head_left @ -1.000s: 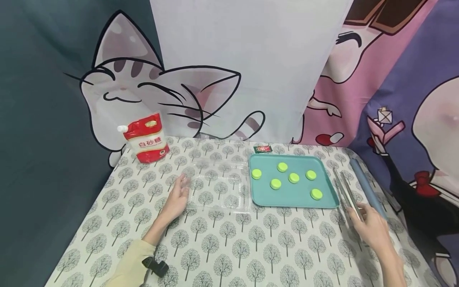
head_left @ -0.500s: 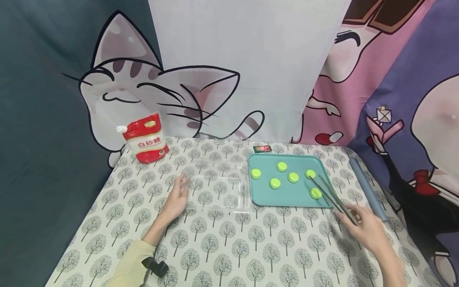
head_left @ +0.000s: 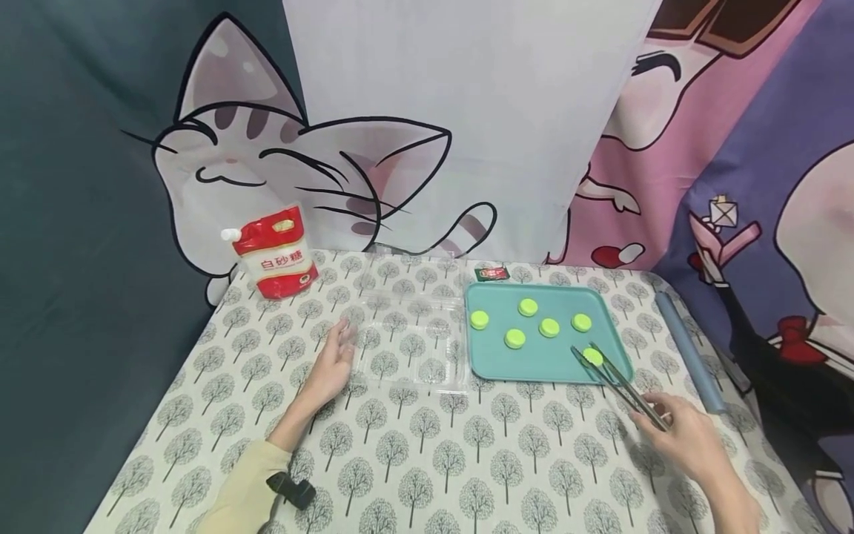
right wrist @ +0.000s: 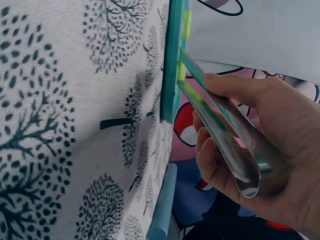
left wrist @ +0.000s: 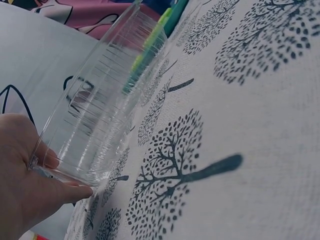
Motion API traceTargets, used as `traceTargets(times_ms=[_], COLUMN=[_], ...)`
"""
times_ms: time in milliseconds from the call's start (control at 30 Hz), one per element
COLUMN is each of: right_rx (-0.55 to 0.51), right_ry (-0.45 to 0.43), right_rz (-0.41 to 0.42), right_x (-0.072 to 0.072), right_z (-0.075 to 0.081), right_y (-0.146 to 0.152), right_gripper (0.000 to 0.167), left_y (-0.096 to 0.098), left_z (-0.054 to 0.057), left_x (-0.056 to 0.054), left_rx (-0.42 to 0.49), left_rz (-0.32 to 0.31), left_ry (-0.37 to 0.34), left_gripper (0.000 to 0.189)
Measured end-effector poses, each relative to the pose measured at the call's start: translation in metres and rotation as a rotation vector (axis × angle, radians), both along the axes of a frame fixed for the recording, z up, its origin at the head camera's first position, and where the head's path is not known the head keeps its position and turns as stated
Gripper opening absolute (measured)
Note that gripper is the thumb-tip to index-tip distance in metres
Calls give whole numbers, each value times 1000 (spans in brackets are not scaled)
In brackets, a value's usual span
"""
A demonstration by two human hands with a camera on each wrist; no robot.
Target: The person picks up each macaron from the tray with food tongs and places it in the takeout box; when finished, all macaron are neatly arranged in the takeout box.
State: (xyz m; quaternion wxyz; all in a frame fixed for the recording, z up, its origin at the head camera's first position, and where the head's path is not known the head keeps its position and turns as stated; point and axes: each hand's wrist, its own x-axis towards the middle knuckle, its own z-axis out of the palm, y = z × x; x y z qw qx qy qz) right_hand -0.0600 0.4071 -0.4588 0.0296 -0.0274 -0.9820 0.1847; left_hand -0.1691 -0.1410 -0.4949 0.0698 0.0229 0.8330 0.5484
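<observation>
My right hand (head_left: 687, 434) grips metal tongs (right wrist: 220, 130) between thumb and fingers. Their two arms stand apart on either side of a yellow-green disc (head_left: 592, 357) near the front right corner of the teal tray (head_left: 494, 368). Whether the tips touch that disc cannot be told. At the tray's left is a clear plastic box (head_left: 407, 356), its lid (head_left: 414, 271) folded back behind it. My left hand (left wrist: 30, 175) holds the box's left side, with the thumb low outside and the fingers at the rim, partly seen through the plastic.
Several more yellow-green discs (head_left: 514, 339) lie across the tray. A red and white spouted bag (head_left: 276, 256) stands at the back left. A small green and red packet (head_left: 492, 274) lies behind the tray. A blue-grey roller (head_left: 687, 348) lies along the table's right edge.
My right hand has swung the tongs left from beside the tray to over it, then down around the front right disc. The left hand stays at the box.
</observation>
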Motion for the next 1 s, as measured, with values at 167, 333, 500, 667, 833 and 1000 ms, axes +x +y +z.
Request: traceTargets(times_ms=[167,333,500,667,833,1000], right_rx=[12,-7,-8,-3,-13,-28], right_ry=[49,96,154,246,314,333], right_rz=[3,-2,-6,34,99,145], right_x=[2,6,5,-9,-27,-40], right_z=[-4,-5,1,12,23,31], right_y=[1,4,6,-2,-13,-23], right_gripper=[46,43,46,42,39,39], left_y=[1,2,3,3,3,3], left_z=[-2,-3,-5,-5,-4,-4], left_x=[1,3,3,0,-2,-2], left_rx=[14,12,18,23,25,31], left_rz=[-9,-12,-14,-13,-12,-10], left_ry=[2,-4,-1,17,25,21], left_gripper=[60,60,59,59,60,60])
